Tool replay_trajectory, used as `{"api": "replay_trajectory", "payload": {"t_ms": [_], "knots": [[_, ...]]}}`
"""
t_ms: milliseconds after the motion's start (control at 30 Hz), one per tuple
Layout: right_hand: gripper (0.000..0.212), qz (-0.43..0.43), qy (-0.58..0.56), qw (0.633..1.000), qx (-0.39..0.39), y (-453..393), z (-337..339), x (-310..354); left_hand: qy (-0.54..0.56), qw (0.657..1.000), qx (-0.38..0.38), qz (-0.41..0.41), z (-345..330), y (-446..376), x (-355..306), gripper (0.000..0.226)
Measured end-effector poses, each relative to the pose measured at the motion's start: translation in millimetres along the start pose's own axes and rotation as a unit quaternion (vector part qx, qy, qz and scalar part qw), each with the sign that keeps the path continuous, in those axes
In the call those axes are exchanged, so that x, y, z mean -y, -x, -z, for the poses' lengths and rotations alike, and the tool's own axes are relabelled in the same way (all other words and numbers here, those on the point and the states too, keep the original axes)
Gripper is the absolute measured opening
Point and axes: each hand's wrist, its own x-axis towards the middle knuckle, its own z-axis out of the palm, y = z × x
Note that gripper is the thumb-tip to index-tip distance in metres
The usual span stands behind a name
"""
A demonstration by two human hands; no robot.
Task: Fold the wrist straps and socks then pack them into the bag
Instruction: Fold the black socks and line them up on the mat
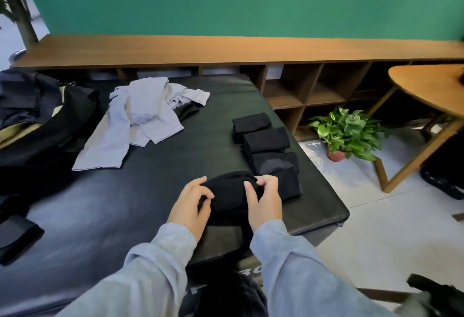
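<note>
Far left on the black padded table (pixel 155 191): a black fabric bag (pixel 50 126) lying slumped, its mouth and contents not readable from here. Against its right side, a crumpled pale grey garment (pixel 140 121) spread toward the table's middle. Along the back wall, a low wooden shelf unit with open cubbies (pixel 301 91); whatever sits inside them too dark to tell.

Near the right edge of the table, a row of folded black socks (pixel 266 141) running from far to near, each piece overlapping the next. At the near end of that row, a bunched black sock (pixel 229 191) on the table surface between both hands.

Left hand (pixel 192 203): fingers curled, thumb and fingertips pinching the left side of the bunched black sock. Right hand (pixel 266 198): fingers bent, gripping the sock's right side, thumb laid along the top of the fabric. Both wrists in pale grey sleeves (pixel 160 266).

Near left edge of the table: a flat black strap-like piece (pixel 17 239), well apart from the hands; wrist strap or not, cannot tell.

On the floor to the right, a green leafy plant in a reddish pot (pixel 347 133), beside a wooden side table (pixel 431 91).
</note>
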Motion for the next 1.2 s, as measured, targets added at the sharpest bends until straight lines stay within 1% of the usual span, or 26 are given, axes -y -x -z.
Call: {"api": "replay_trajectory", "payload": {"t_ms": [100, 167, 233, 333, 467, 700, 800, 933, 967, 1000, 1067, 1133, 1200], "knots": [[0.019, -0.011, -0.021, 0.999, -0.042, -14.2, 22.1, -7.9, -0.002, 0.999, 0.047, -0.010, -21.6, -8.0, -18.1, 0.038], [0.019, -0.013, -0.030, 0.997, -0.073, -22.4, 34.4, -14.6, -0.005, 0.998, 0.070, -0.008, -34.0, -11.5, -29.4, 0.023], [0.019, -0.006, -0.033, 0.994, -0.107, -31.2, 45.2, -20.1, -0.004, 0.996, 0.088, -0.007, -45.0, -17.3, -39.0, 0.019], [0.018, -0.022, -0.031, 0.990, -0.135, -43.5, 58.8, -24.4, -0.006, 0.993, 0.117, -0.015, -58.4, -28.1, -52.3, 0.021], [0.016, -0.038, 0.004, 0.988, -0.151, -53.0, 70.9, -30.1, -0.018, 0.989, 0.149, -0.020, -71.1, -38.7, -62.6, 0.027], [0.017, -0.024, 0.005, 0.986, -0.165, -80.1, 71.1, -19.0, -0.033, 0.988, 0.148, -0.005, -80.0, -64.6, -71.3, 0.035], [0.029, -0.043, 0.004, 0.988, -0.151, -94.1, 67.1, -18.0, -0.049, 0.985, 0.164, 0.012, -86.1, -77.5, -68.3, 0.045], [0.049, -0.082, 0.021, 0.992, -0.095, -107.5, 61.9, -19.5, -0.092, 0.975, 0.199, 0.045, -94.8, -87.2, -64.6, 0.059], [0.052, -0.085, 0.032, 0.992, -0.088, -110.0, 60.5, -20.5, -0.111, 0.971, 0.204, 0.047, -96.3, -88.3, -64.6, 0.061], [0.054, -0.079, 0.067, 0.991, -0.090, -112.4, 59.1, -22.1, -0.128, 0.969, 0.207, 0.048, -97.3, -89.0, -65.1, 0.061], [0.056, -0.050, 0.192, 0.975, -0.102, -112.9, 54.6, -26.0, -0.138, 0.967, 0.207, 0.052, -97.9, -89.2, -66.0, 0.060], [0.057, 0.005, 0.277, 0.954, -0.117, -108.3, 48.4, -27.1, -0.134, 0.969, 0.200, 0.051, -97.9, -88.9, -64.2, 0.058], [0.057, 0.082, 0.314, 0.940, -0.108, -102.4, 39.1, -25.2, -0.116, 0.975, 0.184, 0.037, -97.5, -89.9, -59.7, 0.054]]}}
